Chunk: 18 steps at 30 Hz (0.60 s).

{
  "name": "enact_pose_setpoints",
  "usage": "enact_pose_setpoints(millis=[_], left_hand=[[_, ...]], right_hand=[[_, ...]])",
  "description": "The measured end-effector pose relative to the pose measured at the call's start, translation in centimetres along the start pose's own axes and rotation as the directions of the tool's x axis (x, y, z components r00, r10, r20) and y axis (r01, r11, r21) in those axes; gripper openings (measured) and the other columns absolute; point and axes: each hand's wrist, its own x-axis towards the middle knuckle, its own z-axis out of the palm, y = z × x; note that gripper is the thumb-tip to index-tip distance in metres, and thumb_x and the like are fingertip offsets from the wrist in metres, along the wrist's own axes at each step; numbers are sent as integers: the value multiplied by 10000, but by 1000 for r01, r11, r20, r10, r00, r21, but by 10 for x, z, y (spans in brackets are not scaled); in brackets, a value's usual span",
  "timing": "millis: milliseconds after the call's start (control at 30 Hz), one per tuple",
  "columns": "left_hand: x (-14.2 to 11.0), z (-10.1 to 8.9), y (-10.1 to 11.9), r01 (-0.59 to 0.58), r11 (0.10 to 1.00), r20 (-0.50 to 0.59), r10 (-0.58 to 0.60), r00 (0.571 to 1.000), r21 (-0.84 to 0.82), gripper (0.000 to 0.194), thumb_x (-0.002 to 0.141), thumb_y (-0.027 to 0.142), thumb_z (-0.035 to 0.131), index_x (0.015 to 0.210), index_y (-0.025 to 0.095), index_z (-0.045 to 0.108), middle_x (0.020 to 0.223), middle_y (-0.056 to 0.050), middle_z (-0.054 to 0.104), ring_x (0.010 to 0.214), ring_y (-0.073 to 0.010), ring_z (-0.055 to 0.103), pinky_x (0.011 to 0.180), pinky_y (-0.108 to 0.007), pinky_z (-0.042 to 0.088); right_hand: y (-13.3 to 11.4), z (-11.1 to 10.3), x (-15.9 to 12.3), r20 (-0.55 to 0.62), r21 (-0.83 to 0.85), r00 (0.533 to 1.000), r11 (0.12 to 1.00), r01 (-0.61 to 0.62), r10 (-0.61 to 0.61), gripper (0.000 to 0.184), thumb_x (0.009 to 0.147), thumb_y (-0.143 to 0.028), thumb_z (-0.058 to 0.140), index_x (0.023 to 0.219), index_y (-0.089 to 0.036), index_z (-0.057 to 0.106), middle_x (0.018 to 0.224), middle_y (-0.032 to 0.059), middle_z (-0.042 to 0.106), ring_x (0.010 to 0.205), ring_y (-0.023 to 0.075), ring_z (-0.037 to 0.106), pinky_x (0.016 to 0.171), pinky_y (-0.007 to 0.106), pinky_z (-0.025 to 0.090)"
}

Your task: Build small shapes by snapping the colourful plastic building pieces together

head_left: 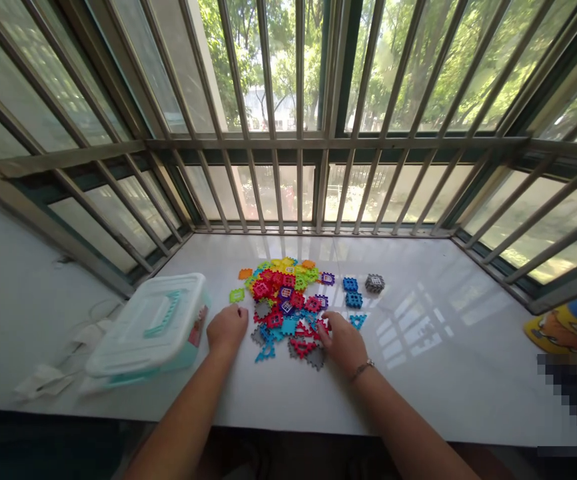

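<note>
Centrally, a heap of multicoloured interlocking plastic tiles (283,300) lies on a white stone sill (408,360). My left hand (227,328), fingers curled together, rests just beside it; my right hand (342,341), fingers slightly apart, touches its edge, any grip unclear. A translucent lidded plastic box with teal handle (148,320) sits further left.

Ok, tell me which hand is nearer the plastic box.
Left. The left hand is just to the right of the plastic box, not touching it. The right hand is farther right, beyond the colored plastic pieces.
</note>
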Motion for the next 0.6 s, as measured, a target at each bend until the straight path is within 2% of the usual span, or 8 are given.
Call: enact_pose_setpoints(millis=[100, 233, 367, 600], left_hand=[[0, 0, 0, -2, 1000, -1, 2, 1000, -4, 506, 1067, 401, 360, 1040, 188, 819, 1055, -175, 819, 937, -316, 770, 714, -357, 467], [0, -1, 0, 0, 1000, -6, 0, 1000, -2, 492, 1063, 407, 365, 1009, 199, 808, 1043, -160, 820, 927, -317, 771, 680, -354, 445], [0, 0, -1, 7, 1000, -1, -7, 1000, -1, 490, 1065, 420, 361, 1000, 213, 800, 1056, -149, 823, 939, -320, 770, 674, -347, 437], [0, 0, -2, 3, 1000, 9, -3, 1000, -15, 512, 1064, 430, 354, 1025, 215, 816, 1057, -167, 818, 948, -331, 765, 717, -367, 471]], right_hand=[[-11, 16, 6, -4, 4, 995, 995, -103, 103, 311, 1111, -421, 593, 1349, -227, 641, 1111, 87, 784, 870, 239, 751, 752, 332, 538], [-15, 26, 6, -32, -27, 997, 997, -74, 74, 389, 1099, -473, 616, 1383, -207, 620, 1214, 137, 753, 1079, 292, 756, 867, 367, 587], [-14, 26, 6, -25, -64, 994, 992, -112, 110, 455, 1071, -475, 664, 1429, -198, 614, 1255, 152, 729, 1135, 313, 742, 915, 396, 599], [-9, 24, 8, -7, 5, 985, 985, -174, 174, 192, 1066, -378, 650, 1175, -235, 717, 1158, 100, 723, 1002, 263, 741, 860, 355, 579]])
